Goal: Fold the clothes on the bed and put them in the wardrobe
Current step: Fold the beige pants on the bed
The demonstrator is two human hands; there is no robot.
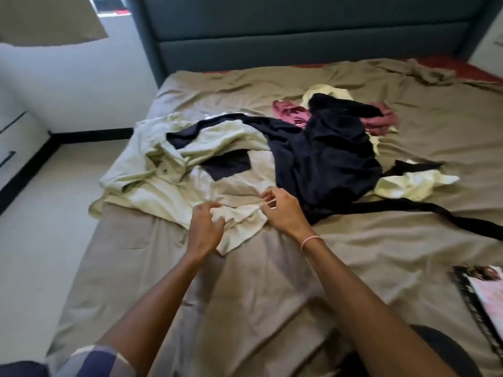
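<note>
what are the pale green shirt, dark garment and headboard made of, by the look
Pale green shirt: thin woven cloth, likely cotton, matte; creases sharply. Dark navy garment: soft, limp fabric, perhaps knit; drapes in smooth folds. Headboard: padded panels in dull grey-green fabric, weave too blurred to tell.

1. One bed [245, 281].
2. Two grips: left grip [204, 229], right grip [283, 213].
3. At least three pale pieces: pale green shirt [152, 170], cream piece [324, 93], pale yellow piece [408, 185].
4. One maroon garment [291, 112].
5. Dark garments [326, 159]: heaped together, number unclear.
6. One wrist band [310, 240].
7. One patterned item [484, 292].
</note>
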